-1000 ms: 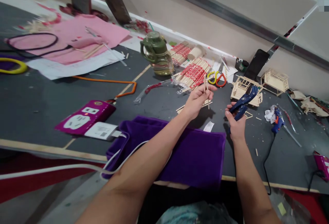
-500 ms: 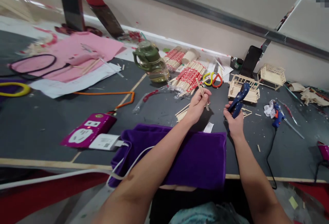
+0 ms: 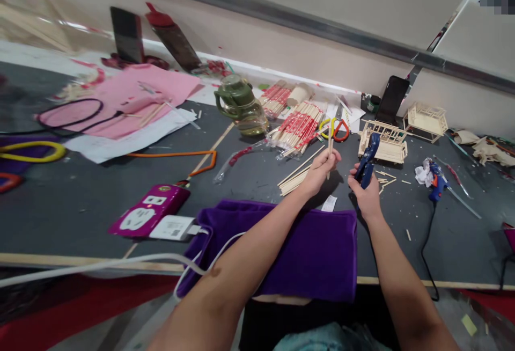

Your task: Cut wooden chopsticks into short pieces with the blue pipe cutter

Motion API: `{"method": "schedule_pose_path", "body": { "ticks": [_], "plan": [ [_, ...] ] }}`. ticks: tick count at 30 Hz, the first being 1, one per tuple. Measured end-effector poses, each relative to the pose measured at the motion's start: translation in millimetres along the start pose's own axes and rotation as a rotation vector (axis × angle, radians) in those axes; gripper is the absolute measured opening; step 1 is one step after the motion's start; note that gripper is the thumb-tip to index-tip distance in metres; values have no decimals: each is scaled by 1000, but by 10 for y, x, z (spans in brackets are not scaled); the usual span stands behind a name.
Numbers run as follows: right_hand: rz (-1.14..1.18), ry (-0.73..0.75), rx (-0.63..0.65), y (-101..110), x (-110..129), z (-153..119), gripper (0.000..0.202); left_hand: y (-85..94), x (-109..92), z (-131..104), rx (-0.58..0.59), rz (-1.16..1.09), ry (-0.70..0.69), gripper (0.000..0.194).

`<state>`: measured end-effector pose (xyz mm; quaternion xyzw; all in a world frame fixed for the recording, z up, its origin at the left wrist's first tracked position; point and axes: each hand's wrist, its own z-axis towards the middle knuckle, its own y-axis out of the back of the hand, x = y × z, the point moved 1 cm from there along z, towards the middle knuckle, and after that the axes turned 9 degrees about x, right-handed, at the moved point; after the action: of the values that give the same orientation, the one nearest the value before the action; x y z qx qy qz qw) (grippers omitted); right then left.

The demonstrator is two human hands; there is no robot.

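Thin wooden sticks (image 3: 330, 144) stand nearly upright in the pinched fingers of my left hand (image 3: 322, 171). My right hand (image 3: 366, 190) is wrapped round a dark blue hand tool (image 3: 367, 162), its head pointing up. Loose sticks (image 3: 295, 179) lie on the grey table just left of my left hand. Short cut pieces (image 3: 385, 180) are scattered right of my right hand. Behind the tool sits a small wooden stick model (image 3: 384, 144), with a second model (image 3: 426, 118) farther back to the right. A purple cloth (image 3: 306, 254) lies under my left forearm.
Red-and-white stick packs (image 3: 300, 125), scissors (image 3: 333, 129) and a green jug (image 3: 241, 105) stand or lie behind my hands. At the right is a blue glue gun (image 3: 438, 185) with a cord. A magenta power strip (image 3: 153, 209) is at the left; a phone (image 3: 393, 99) leans at the back.
My left hand has moved slightly right and down, nearer the tool, and its sticks are now more upright. The camera view has shifted a little. My right hand still grips the tool.
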<state>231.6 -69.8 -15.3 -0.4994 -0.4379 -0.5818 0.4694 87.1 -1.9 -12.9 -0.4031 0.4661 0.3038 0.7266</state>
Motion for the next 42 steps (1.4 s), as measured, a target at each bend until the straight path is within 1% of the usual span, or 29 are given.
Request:
{"method": "schedule_pose_path", "body": {
  "ticks": [3,7,10,14,18,24,27,29,31,33,35,37,39,42],
  "plan": [
    [-21,1,16,0,13,1,40,-51,-40,-3,1,-57,-5,51],
    [-28,-5,16,5,17,7,39,-76,-66,-7,-26,-145,-31,45],
    [-33,-4,0,7,10,9,38,-71,-50,5,-23,-166,-28,44],
    [-38,-12,-3,1,7,6,37,-70,-26,17,6,-164,-10,45],
    [-40,-16,4,3,13,5,38,-74,-46,-21,30,-139,-28,45],
    [-46,-17,-4,15,-10,17,38,-94,-59,-83,72,-15,-11,48],
    [-47,-6,0,5,-19,12,38,-114,-41,-64,82,-22,-12,49],
    [-49,2,9,8,-5,9,39,-115,-63,-49,73,-38,-7,50],
    [-64,17,26,37,29,9,38,-97,-135,-51,44,-39,25,50],
    [-107,42,59,95,75,17,37,-63,-250,-81,48,-20,116,48],
    [-182,68,113,170,118,28,36,-24,-373,-130,130,16,266,47],
    [-283,100,155,241,147,38,38,19,-477,-177,171,52,354,46],
    [-392,140,170,288,159,42,42,55,-544,-205,180,76,376,45],
    [-530,199,197,299,161,37,51,87,-583,-219,196,101,353,43]
  ]
}}
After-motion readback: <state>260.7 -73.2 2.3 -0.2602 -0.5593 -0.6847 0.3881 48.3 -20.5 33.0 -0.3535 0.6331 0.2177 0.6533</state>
